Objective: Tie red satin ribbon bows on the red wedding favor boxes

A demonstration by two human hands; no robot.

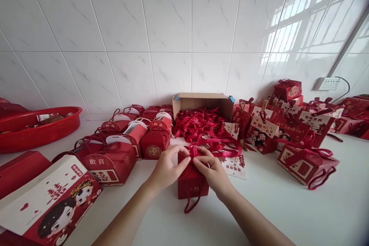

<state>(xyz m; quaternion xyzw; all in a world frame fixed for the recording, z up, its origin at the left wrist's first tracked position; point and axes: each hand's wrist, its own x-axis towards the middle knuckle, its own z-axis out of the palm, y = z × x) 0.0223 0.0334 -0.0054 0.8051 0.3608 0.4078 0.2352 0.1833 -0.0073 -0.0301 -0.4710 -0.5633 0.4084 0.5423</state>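
Observation:
A small red gift box point(191, 182) with a rope handle stands on the white table point(288, 207) in front of me. A red ribbon point(192, 151) lies across its top. My left hand point(167, 167) and my right hand point(211, 169) both pinch this ribbon at the top of the box, fingers pressed together on it. Behind the box, a heap of loose red ribbons point(201, 125) spills out of an open cardboard box point(201, 102) lying on its side.
Several red gift boxes without ribbons point(129, 142) stand at the left, ribbon-tied ones point(288, 130) at the right. A red basin point(37, 127) sits far left, a large printed box point(49, 200) at the near left. A printed card point(235, 165) lies beside my right hand. The tiled wall point(173, 27) has a socket point(328, 83).

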